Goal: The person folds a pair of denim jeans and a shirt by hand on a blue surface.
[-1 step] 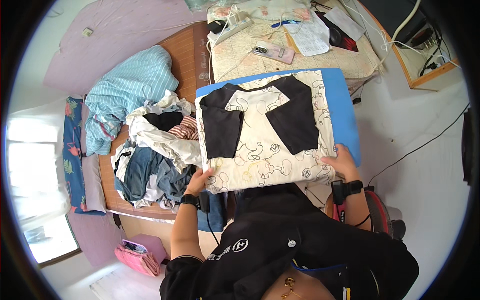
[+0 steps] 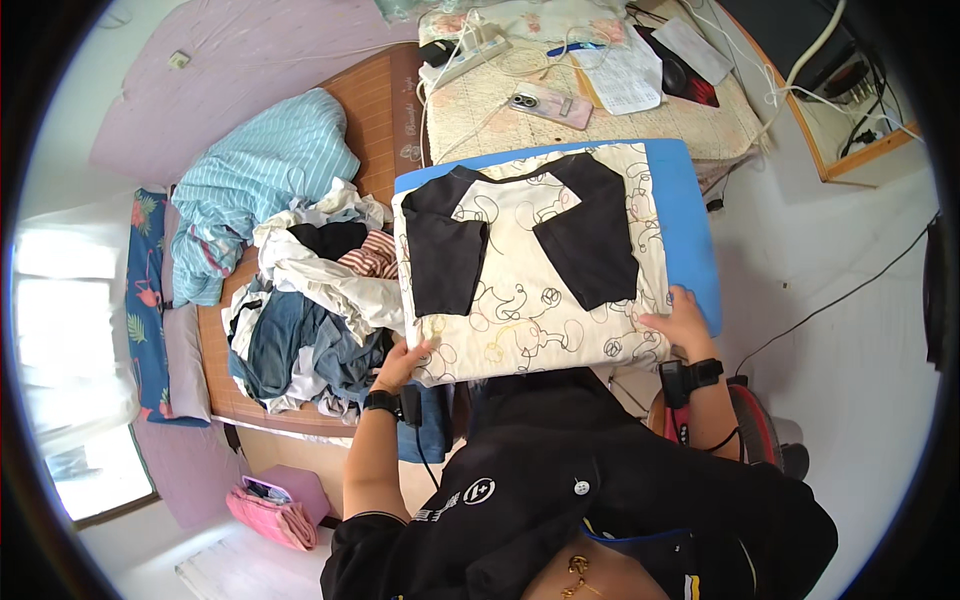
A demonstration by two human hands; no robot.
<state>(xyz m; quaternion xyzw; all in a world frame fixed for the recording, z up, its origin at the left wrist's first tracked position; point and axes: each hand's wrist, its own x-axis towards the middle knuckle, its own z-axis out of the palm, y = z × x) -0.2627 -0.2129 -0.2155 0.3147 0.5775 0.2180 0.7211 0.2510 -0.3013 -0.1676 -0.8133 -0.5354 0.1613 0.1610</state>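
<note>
A short-sleeved T-shirt lies spread on a blue board. Its cream body carries a looping line pattern, and both black sleeves are folded inward over it. At the near left corner, my left hand is closed on the shirt's edge, thumb on top and other fingers partly hidden beneath. Along the near right edge, my right hand grips the fabric likewise, thumb resting on the cloth. The shirt's near edge hangs close to my body.
Left of the board, a heap of clothes lies on a brown mat beside a blue striped quilt. Beyond the board, a covered table holds a phone, papers and cables. A pink container stands at lower left.
</note>
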